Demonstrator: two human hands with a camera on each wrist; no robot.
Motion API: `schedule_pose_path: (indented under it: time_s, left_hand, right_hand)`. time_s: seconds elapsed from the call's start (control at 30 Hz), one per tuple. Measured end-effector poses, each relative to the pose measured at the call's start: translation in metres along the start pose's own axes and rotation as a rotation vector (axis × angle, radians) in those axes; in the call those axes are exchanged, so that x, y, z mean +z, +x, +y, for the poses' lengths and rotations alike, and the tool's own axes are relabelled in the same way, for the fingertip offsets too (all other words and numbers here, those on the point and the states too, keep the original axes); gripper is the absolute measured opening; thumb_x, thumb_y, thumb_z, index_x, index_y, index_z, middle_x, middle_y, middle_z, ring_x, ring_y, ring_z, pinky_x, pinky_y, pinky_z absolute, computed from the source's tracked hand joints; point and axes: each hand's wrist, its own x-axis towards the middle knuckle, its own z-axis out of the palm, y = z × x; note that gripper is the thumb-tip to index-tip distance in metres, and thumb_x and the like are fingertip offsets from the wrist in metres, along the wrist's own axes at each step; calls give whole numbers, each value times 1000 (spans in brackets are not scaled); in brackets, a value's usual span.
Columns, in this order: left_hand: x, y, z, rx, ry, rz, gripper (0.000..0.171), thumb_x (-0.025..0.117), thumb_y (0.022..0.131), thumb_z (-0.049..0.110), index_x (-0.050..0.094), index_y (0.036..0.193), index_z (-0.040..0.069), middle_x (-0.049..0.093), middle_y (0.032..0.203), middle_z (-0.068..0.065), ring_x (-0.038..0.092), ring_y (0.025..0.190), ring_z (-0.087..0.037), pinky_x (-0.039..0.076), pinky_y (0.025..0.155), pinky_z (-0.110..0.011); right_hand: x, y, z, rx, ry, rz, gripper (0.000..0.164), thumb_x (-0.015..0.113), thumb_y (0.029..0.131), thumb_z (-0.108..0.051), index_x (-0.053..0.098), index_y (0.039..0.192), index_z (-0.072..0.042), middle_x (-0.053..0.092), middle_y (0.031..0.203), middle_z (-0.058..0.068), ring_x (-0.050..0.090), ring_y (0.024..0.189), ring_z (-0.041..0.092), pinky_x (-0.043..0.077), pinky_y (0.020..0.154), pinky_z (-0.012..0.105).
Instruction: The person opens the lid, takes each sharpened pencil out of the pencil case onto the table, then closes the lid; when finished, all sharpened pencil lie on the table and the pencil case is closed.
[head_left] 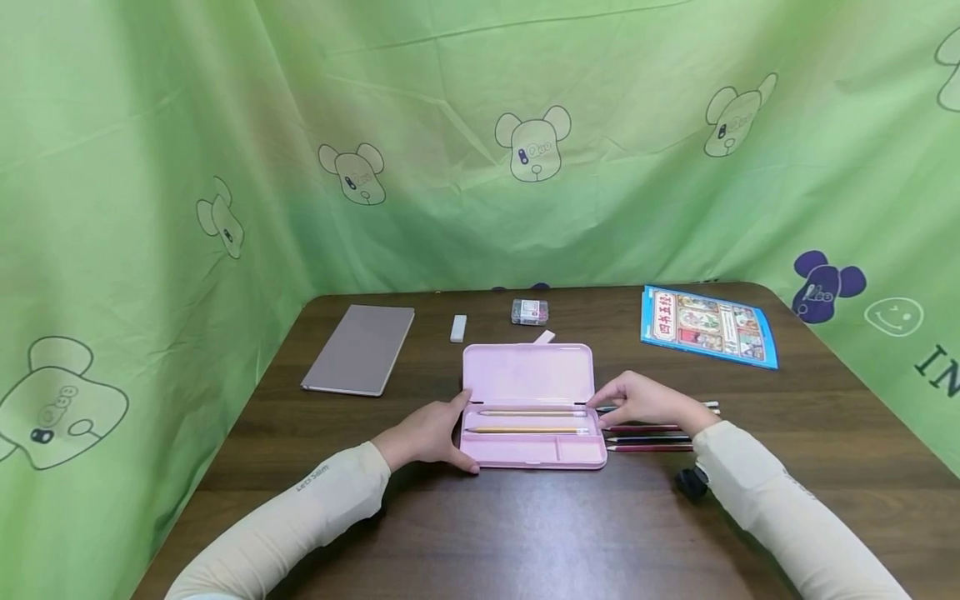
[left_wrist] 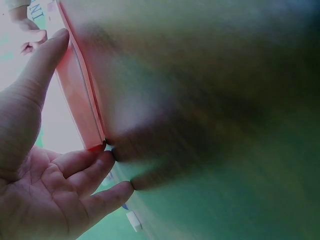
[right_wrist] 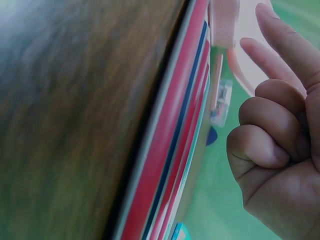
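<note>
Pencil case, pink, open on dark wooden table, centre of the head view, hinged lid raised at its twelve o'clock side. Two yellow pencils lie lengthwise inside, above the front compartments.

Left hand at the case's nine o'clock end: fingers spread wide, thumb against the near corner, index by the far corner. Firmness of that contact: cannot tell.

Right hand at the three o'clock end: thumb and index extended to the case's edge, a gap between them, other three fingers curled into the palm. No object seen between the tips. Loose pencils, red and dark, lie side by side below and just beside this hand.

Relative to case: grey notebook toward ten o'clock; white eraser between ten and eleven; small clear box at twelve; blue-edged booklet at two.
</note>
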Motion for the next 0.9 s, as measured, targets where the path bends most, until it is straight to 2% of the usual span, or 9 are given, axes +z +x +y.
schedule_pose_path:
  time_s: [0.2,0.37,0.47,0.57,0.63,0.8,0.9]
  left_hand:
    - [2,0,0,3,-2,-15,118,80,59,55,21,145,0,53,130,-19,55,115,-27,44,97,-38]
    - [1,0,1,3,-7,-9,118,81,59,55,21,145,0,53,130,-19,56,114,-27,44,98,-38]
    - [0,1,1,-3,-11,-2,118,81,59,54,21,145,0,52,132,-19,55,115,-27,43,98,-37]
    - [-1,1,1,-5,-10,0,118,81,59,54,21,146,1,51,132,-19,55,116,-27,43,99,-37]
    - [-1,1,1,-5,-12,0,118,81,59,54,21,145,1,51,132,-19,55,115,-27,43,99,-38]
    - [-1,0,1,-10,-17,-7,118,81,59,54,21,146,1,51,133,-19,54,116,-27,43,99,-38]
    - [0,0,0,-3,-11,0,118,81,59,54,21,145,1,52,132,-19,55,115,-27,43,98,-37]
  right_hand:
    - [8,7,-2,16,3,-54,36,74,77,-21,69,107,-1,42,51,-8,26,44,2,28,46,20]
    - [9,10,-3,5,-8,-66,36,73,78,-20,68,108,0,36,50,-9,26,43,1,27,44,20]
    - [8,11,-5,-46,-10,-61,34,73,79,-22,70,105,0,35,50,-12,26,44,0,27,43,21]
    - [8,13,-7,-133,-26,-64,30,72,80,-24,71,99,0,35,51,-14,27,45,-2,28,42,22]
    - [9,14,-7,-151,-38,-68,26,71,81,-24,71,94,-2,35,52,-16,29,46,-2,29,44,22]
    - [13,19,-9,-53,-88,-67,12,73,78,-16,70,85,-7,40,56,-11,35,51,1,33,51,19]
    - [15,21,-10,-32,-126,-64,7,73,76,-11,67,79,-8,42,56,-9,38,52,2,32,51,18]
